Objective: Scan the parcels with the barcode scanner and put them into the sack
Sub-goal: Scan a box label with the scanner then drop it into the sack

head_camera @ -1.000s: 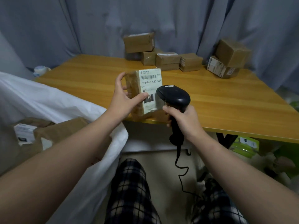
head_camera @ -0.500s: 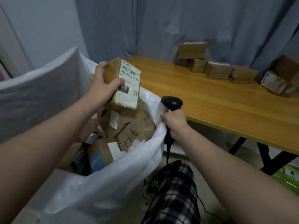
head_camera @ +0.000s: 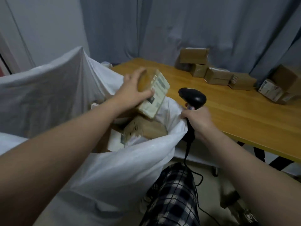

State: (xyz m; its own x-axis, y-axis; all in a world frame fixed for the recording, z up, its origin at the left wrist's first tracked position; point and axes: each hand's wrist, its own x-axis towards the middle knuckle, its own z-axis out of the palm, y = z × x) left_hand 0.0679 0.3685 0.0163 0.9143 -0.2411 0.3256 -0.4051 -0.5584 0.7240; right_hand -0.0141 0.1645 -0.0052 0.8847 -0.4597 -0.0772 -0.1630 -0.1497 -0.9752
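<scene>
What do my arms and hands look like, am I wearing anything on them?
Both forearms are bare, with no sleeves in view. The left hand and right hand carry no gloves, rings or watch that can be seen. Below them are black-and-white checked trousers.

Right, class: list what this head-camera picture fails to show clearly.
Head view only:
Parcel label text: motion blur.
Lower sack contents: hidden by its front wall.
Scanner trigger: covered by the right hand.
Table right end: cut off by the frame edge.
</scene>
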